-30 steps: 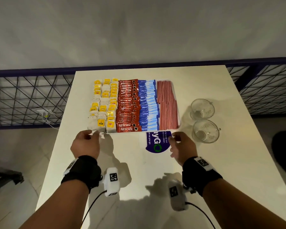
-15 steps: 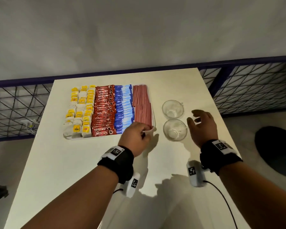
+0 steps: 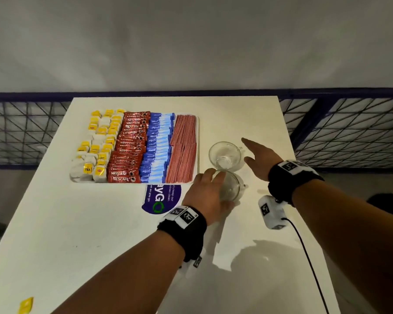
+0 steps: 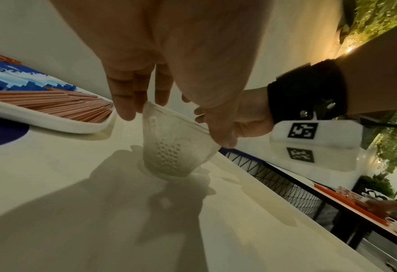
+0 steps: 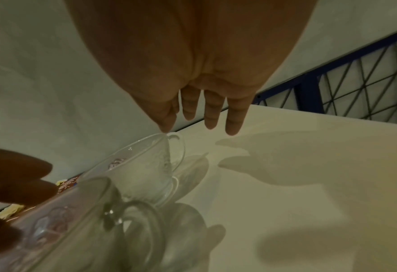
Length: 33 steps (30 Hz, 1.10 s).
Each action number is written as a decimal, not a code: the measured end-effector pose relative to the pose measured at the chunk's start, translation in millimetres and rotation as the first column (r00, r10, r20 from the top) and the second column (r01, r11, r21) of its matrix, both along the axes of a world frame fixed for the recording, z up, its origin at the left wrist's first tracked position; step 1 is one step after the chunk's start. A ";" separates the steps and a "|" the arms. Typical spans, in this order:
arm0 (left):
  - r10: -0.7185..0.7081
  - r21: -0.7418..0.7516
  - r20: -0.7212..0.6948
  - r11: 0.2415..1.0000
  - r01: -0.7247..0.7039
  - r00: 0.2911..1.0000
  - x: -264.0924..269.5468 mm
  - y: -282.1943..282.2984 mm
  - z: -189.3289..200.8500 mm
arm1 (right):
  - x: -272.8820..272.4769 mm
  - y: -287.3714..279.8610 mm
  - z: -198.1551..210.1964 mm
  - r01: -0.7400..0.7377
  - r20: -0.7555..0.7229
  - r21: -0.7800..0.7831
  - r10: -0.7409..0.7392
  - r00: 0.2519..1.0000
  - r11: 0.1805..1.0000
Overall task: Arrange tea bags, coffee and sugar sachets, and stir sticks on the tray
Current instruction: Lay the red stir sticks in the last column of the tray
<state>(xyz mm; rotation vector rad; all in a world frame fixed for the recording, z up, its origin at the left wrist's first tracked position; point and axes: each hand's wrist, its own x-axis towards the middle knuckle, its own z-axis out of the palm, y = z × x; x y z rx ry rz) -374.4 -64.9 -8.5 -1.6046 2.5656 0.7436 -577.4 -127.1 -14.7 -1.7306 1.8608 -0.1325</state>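
White tray on desk filled in four rows | left hand gripped near glass cup | right hand open beside far cup | arranging seemingly finished

Both of my forearms are bare. Each wrist wears a broad black strap: the left strap carries white tags printed with black square codes, and the right strap carries the same. A white camera block with code markers hangs under the right wrist, trailing a thin black cable. Two metal snaps show on the right strap.
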 end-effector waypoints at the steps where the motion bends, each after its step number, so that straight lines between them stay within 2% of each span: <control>1: 0.008 0.002 -0.020 1.000 -0.008 1.000 -1.1 0.6 1.9 | -0.1 -3.2 -3.6 -0.009 0.011 0.001 0.009 1.000 1.000; 4: 0.031 0.014 -0.102 0.999 -0.029 0.994 -3.4 -1.6 10.2 | 1.4 -11.4 -13.6 0.015 0.027 -0.044 -0.014 1.000 0.999; 7: -0.002 -0.161 -0.158 0.987 -0.024 0.987 -5.8 -7.7 10.1 | 1.1 -20.1 -18.7 0.046 0.023 -0.097 -0.044 0.999 0.994; 9: -0.017 -0.078 -0.177 0.997 0.003 0.984 -4.5 -13.1 11.1 | 1.0 -26.2 -21.2 0.055 0.014 -0.118 -0.054 0.998 0.991; 11: -0.020 -0.016 -0.131 1.000 0.018 0.991 -2.0 -21.3 7.9 | 1.8 -33.4 -23.9 0.095 0.023 -0.140 -0.093 0.995 0.986; 13: -0.039 -0.037 -0.130 0.999 0.035 0.991 1.4 -31.5 1.5 | 4.7 -40.7 -25.5 0.138 0.037 -0.163 -0.134 0.990 0.977; 17: 0.002 0.024 -0.052 1.000 0.000 0.999 11.5 -48.5 -18.3 | 13.3 -55.9 -26.6 0.185 0.080 -0.195 -0.173 0.982 0.963; 25: -0.020 0.020 -0.041 1.000 0.021 0.999 17.7 -69.2 -21.8 | 23.4 -80.8 -24.1 0.198 0.102 -0.220 -0.179 0.979 0.955; 28: -0.037 -0.036 -0.151 0.999 0.032 0.988 18.8 -73.1 -23.5 | 27.1 -87.4 -24.4 0.191 0.108 -0.224 -0.170 0.979 0.956; 30: -0.075 -0.165 -0.234 0.986 0.037 0.969 19.3 -75.7 -28.5 | 29.3 -91.5 -25.2 0.188 0.114 -0.220 -0.166 0.979 0.957; 33: -0.152 -0.276 -0.226 0.957 0.087 0.962 19.7 -79.7 -33.3 | 30.6 -96.5 -26.7 0.188 0.120 -0.217 -0.165 0.979 0.958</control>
